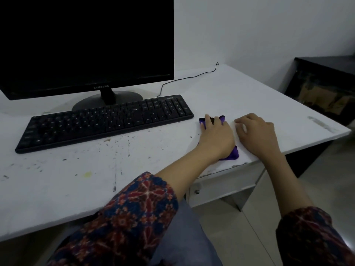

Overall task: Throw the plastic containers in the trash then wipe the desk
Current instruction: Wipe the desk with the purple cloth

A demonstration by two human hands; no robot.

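Desk [240, 96]: white top, stained with dark specks and streaks and a yellowish spot near the front edge.
Monitor [86, 41]: black, screen dark, on a round stand at the back left.
Keyboard [107, 121]: black, in front of the monitor, thin cable trailing back across the desk.
Left hand [216, 136]: palm down, fingers stretched flat, pressing a cloth onto the desk just right of the keyboard.
Right hand [256, 132]: just beside the left, fingers loosely bent, tips resting on the bare desk, holding nothing.
Cloth [233, 154]: purple, crumpled, mostly hidden under the left hand, showing past the fingertips and beside the wrist.
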